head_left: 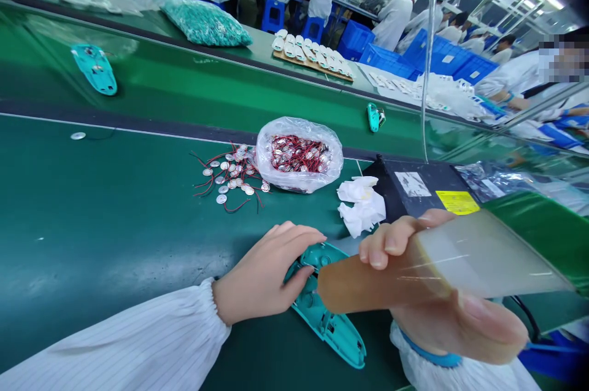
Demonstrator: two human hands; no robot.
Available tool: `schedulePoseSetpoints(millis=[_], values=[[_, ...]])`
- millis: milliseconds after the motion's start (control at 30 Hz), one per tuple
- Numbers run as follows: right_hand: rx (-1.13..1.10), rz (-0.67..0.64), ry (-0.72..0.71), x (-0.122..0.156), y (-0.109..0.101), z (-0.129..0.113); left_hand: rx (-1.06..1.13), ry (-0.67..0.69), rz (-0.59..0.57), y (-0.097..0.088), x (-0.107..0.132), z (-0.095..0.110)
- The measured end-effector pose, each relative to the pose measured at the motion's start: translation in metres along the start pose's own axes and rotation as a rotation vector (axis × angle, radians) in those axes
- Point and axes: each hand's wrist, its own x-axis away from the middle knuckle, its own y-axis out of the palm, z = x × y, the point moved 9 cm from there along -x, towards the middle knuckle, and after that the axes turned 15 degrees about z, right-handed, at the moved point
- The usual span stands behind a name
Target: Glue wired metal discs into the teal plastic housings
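Note:
My left hand [271,271] grips a teal plastic housing [340,336] on the green table, thumb and fingers on its upper half. The housing lies open side up, its hollow inside with small dark parts showing. My right hand [405,274] is wrapped round a translucent bottle [368,283] of amber liquid with a green label, tipped over the housing. The bottle's left end hides part of the housing, and I cannot tell whether they touch. Beyond my left hand, several small metal discs with red and black wires [234,173] lie loose beside a clear plastic bag [299,182] full of them.
Crumpled white tissue [363,207] and a dark box [414,176] with a yellow label are at the right. Behind runs a green conveyor belt [207,84] carrying teal housings [96,69]. White parts fill a board [313,65] beyond it. Several people work in the background.

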Motion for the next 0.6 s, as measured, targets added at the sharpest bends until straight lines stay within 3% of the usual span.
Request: schedulePoseSetpoints(millis=[467, 600], values=[[0.006, 0.047, 0.012, 0.003, -0.014, 0.009, -0.013, 0.018, 0.009, -0.001, 0.0, 0.0], [0.003, -0.011, 0.02, 0.002, -0.009, 0.003, -0.019, 0.018, 0.007, -0.001, 0.0, 0.001]])
